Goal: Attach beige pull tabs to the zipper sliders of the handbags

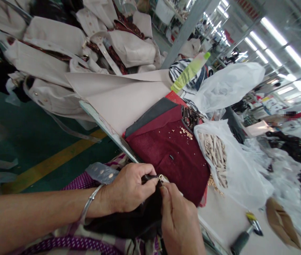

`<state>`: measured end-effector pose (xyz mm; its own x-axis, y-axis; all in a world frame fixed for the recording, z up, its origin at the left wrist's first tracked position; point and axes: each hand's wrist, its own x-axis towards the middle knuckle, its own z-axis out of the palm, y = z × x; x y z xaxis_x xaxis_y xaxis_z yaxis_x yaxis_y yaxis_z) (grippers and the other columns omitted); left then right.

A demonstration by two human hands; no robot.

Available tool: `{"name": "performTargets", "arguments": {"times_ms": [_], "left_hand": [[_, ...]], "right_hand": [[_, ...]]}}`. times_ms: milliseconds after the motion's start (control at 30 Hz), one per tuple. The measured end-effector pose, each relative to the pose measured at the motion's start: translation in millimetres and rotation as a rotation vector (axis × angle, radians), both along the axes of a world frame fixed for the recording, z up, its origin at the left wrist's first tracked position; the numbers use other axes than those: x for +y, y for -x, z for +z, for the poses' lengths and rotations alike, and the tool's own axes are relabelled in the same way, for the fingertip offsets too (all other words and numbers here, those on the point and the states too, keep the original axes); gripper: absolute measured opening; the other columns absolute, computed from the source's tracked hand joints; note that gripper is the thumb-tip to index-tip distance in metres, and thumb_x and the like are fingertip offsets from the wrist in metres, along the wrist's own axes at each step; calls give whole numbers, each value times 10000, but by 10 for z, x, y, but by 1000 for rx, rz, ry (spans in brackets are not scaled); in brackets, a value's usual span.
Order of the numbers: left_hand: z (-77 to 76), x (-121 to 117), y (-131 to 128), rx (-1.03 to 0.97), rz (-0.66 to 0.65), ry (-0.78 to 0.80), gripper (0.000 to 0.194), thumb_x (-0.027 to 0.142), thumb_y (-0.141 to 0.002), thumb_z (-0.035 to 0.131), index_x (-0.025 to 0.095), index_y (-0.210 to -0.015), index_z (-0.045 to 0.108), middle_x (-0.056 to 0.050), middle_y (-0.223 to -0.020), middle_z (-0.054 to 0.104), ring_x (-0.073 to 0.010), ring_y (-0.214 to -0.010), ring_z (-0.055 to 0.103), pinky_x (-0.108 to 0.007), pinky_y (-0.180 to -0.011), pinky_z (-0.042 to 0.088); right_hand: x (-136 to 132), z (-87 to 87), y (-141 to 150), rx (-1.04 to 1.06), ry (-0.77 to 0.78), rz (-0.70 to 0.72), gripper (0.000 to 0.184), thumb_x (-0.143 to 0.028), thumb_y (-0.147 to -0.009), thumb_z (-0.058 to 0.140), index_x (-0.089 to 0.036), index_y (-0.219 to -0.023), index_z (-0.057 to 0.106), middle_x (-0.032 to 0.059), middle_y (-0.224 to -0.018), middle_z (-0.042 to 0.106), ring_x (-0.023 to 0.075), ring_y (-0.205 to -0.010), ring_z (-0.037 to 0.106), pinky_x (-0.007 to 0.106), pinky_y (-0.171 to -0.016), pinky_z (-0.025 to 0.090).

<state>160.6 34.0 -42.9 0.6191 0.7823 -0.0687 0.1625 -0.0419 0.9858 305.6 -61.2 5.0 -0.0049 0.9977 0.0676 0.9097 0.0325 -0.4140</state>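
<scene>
Both hands closed at a small gold ring above the lap

I have my left hand [131,187] closed around a black strap [148,178], thumb and forefinger pinching it beside a gold ring [160,176]. My right hand [180,214] is closed too, its fingertips pinched at the near side of the ring; they hide just what else they grip. Strap and ring sit between my two hands, near the edge of the tabletop [212,216], with black material [137,220] hanging below them over the lap. A silver bangle [90,202] circles my left wrist

Beyond my hands, a maroon cloth [174,156] lies on the tabletop, with gold bits [186,133] scattered on it and a heap of dark pieces [190,117] at its far end. To the right of the cloth I see an open plastic bag [239,170] with beige strips [215,156] in it. Nearer to me on that side are a hammer [251,226] with a dark handle and a brown piece [282,223]. A pale sheet [123,101] lies at the far left of the cloth, and behind it I make out a pile of pale bags [133,47]
</scene>
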Motion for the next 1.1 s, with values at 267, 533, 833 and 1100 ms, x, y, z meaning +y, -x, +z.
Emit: {"name": "performTargets", "arguments": {"times_ms": [267,533,833,1100], "left_hand": [[67,40,47,50,-36,126,253,378,-858,539,171,-770,654,29,-646,592,-126,-628,506,-238,-562,333],[125,63,11,-2,-59,295,258,386,-784,536,153,-746,637,41,-601,520,-113,-587,425,-232,-516,304],[122,0,-39,-6,11,267,236,372,-784,527,159,-716,604,41,-594,489,-113,-596,413,-227,-522,298],[57,-43,-26,-17,52,149,221,335,-793,523,160,-705,624,32,-624,562,-117,-622,471,-231,-568,337]], "right_hand": [[-48,-83,83,-215,-113,-51,270,-238,-1086,306,-188,-1032,566,-5,-738,648,146,-591,648,267,-546,381],[-110,-58,143,-773,-237,27,195,-137,-1027,442,-108,-1155,585,23,-699,620,141,-557,597,276,-510,374],[-27,112,107,-802,-219,121,183,-126,-1021,399,-120,-1054,579,17,-656,600,130,-507,584,257,-473,356],[-5,99,68,-532,-96,67,312,-195,-1063,240,-221,-827,442,-38,-531,535,129,-394,563,278,-423,257]]}}
